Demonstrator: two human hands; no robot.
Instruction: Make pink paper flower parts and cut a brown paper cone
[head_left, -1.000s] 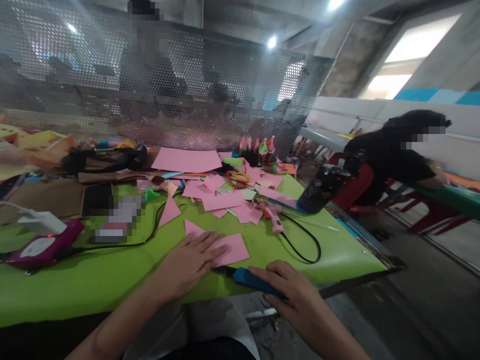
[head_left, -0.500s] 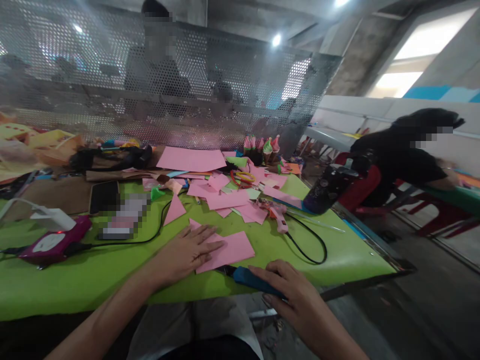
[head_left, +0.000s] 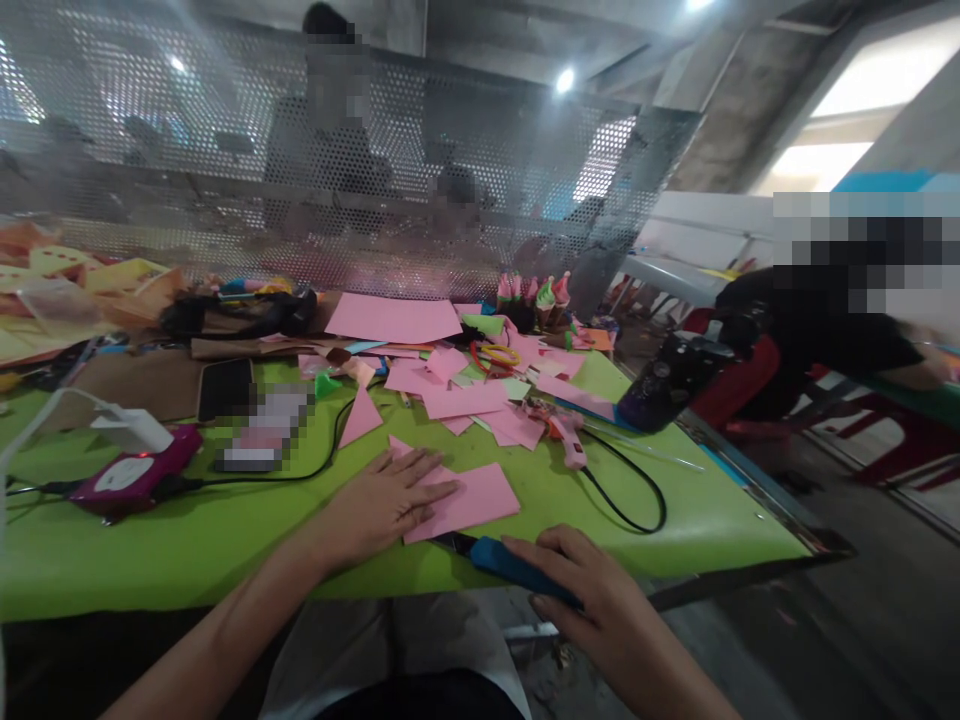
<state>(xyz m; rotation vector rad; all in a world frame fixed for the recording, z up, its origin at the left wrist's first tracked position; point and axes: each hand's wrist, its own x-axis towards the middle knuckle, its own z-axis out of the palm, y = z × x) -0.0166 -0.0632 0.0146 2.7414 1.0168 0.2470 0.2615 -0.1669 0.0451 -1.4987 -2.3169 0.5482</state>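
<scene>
Near the front edge of the desk (head_left: pixel 720 520), the pink paper (head_left: pixel 480 497), probably light and easily creased, is pressed under the flat left hand (head_left: pixel 384 505), best held by its margin, while the blue-handled knife (head_left: pixel 504 562) is gripped in the right hand (head_left: pixel 585 580).

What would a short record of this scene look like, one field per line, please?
left hand: flat on pink paper
right hand: gripping blue cutter, dark tip by the paper's near edge
surface: green table
beyond the paper: pink scraps
right side: glue gun, dark bottle
left side: black phone, purple socket
</scene>
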